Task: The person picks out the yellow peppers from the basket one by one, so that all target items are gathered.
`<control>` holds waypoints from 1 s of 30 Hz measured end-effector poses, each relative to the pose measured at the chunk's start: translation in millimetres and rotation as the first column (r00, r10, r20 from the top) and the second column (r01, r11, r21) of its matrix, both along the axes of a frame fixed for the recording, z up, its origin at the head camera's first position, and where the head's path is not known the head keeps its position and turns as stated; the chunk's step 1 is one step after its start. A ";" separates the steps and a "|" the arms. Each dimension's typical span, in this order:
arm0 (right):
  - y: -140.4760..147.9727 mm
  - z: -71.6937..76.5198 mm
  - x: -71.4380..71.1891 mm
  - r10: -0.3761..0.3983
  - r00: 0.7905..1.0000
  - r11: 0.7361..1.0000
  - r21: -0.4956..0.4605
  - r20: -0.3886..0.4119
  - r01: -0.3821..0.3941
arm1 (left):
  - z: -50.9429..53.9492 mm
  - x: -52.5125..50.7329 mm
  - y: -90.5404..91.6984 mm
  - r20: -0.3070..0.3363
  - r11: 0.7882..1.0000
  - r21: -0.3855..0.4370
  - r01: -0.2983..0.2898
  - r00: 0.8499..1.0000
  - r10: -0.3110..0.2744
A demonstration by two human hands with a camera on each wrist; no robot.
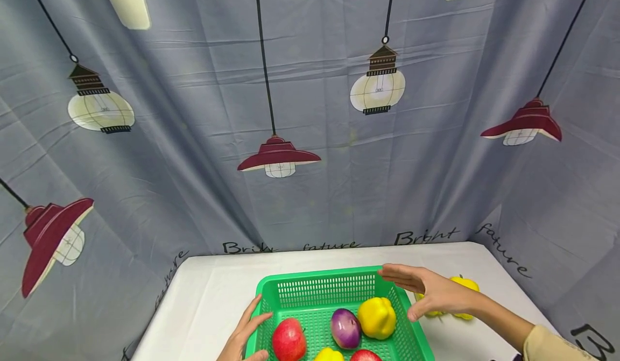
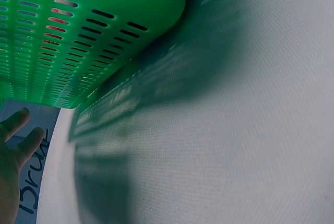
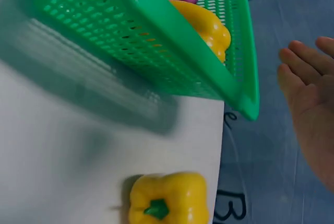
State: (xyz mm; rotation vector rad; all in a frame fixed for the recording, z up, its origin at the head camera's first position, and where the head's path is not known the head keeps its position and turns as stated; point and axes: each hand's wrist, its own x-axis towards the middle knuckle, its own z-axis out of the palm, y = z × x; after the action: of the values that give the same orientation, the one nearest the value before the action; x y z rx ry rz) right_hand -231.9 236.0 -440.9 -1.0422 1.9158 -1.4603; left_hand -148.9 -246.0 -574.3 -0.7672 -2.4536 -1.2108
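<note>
A green plastic basket [image 1: 319, 276] holds a red fruit [image 1: 289, 340], a round purple vegetable [image 1: 346, 328], a yellow bell pepper [image 1: 377, 318] and, cut off below, another yellow piece [image 1: 329, 355] and red piece [image 1: 365, 356]. At the basket's left rim is my left hand [image 1: 242, 335], fingers spread and holding nothing; whether it touches the rim I cannot tell. My right hand [image 1: 433, 292] hovers by the far right corner, fingers extended, thumb apart. The right wrist view shows a gap between that hand and the basket.
Yellow bell peppers [image 1: 464, 282] lie on the white table [image 1: 218, 275] right of the basket, partly behind my right hand. One yellow bell pepper [image 3: 169, 198] shows closely in the right wrist view. A grey curtain [image 1: 310, 205] with printed lamps surrounds the table.
</note>
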 end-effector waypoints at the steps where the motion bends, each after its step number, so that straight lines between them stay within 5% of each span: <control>1: -3.8 -0.9 -2.4 0.007 1.000 1.000 0.027 -0.016 -0.007 | 0.4 0.5 0.0 -0.002 1.000 0.003 -0.002 1.000 0.002; 14: -43.2 -16.2 -32.2 0.088 0.986 0.953 0.300 -0.145 -0.041 | -2.0 0.9 -1.5 0.016 1.000 0.005 0.011 1.000 -0.011; 25: -72.2 -22.7 -37.3 0.195 0.932 0.814 0.580 -0.307 0.020 | -2.0 0.8 -1.9 -0.015 1.000 -0.019 0.022 1.000 -0.022; 30: -81.3 -30.2 -39.5 0.218 0.929 0.768 0.640 -0.300 0.026 | 1.2 2.7 -1.3 -0.001 1.000 -0.022 -0.011 1.000 0.011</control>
State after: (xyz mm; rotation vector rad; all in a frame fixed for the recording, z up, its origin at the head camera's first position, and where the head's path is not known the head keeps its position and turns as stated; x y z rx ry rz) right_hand -271.4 154.7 -471.2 -1.0880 2.3200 -0.4748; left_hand -146.2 -247.3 -573.1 -0.7589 -2.4717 -1.1812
